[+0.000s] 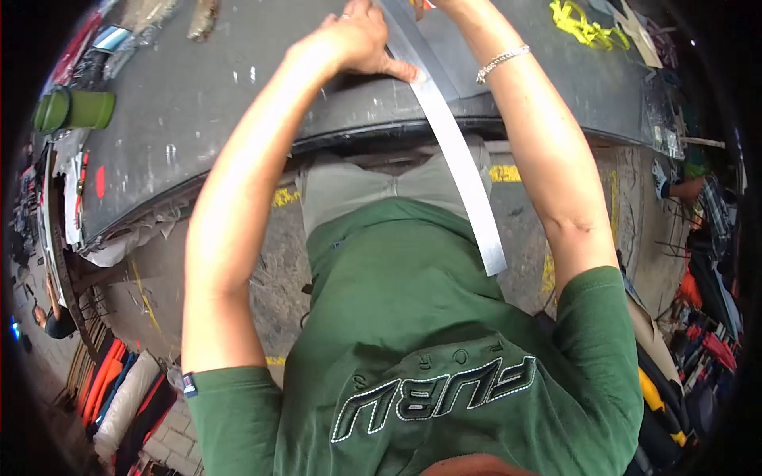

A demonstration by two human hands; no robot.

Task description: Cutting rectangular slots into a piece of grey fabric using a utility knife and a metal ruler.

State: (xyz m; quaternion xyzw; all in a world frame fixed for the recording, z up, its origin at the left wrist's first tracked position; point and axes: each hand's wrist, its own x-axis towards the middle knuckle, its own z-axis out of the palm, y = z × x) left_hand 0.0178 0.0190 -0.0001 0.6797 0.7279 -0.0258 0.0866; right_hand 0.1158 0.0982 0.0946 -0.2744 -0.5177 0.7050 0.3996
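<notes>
Centrally, long flat silver-coloured strip: the strip point(458, 163) runs from 12 o'clock to just past 3 o'clock, its upper part on the table and its lower end reaching past the table edge, above the wearer's lap.
Left hand: near 12 o'clock, the hand point(357, 40) has its thumb stretched out, the tip on the strip; the other fingers lie forward, partly cut off by the upper edge.
Right hand: also toward 12 o'clock, mostly out of view point(451, 5); whether its fingers are closed cannot be told. A small bright-orange object point(429, 4) shows just beside them, its kind unclear.
Wrist: a silver chain bracelet point(502, 63), near 1 o'clock.
Dark grey worktable: its worn top point(190, 95) spans 10 to 2 o'clock.
Green cylinder: a dull-green roll-like object point(91, 109) at 10 o'clock.
Neon-yellow tangle: cord-like material point(586, 28) between 1 and 2 o'clock.
Rolls: a pale, wrapped roll point(128, 397) beside orange ones point(101, 377), at 8 o'clock.
</notes>
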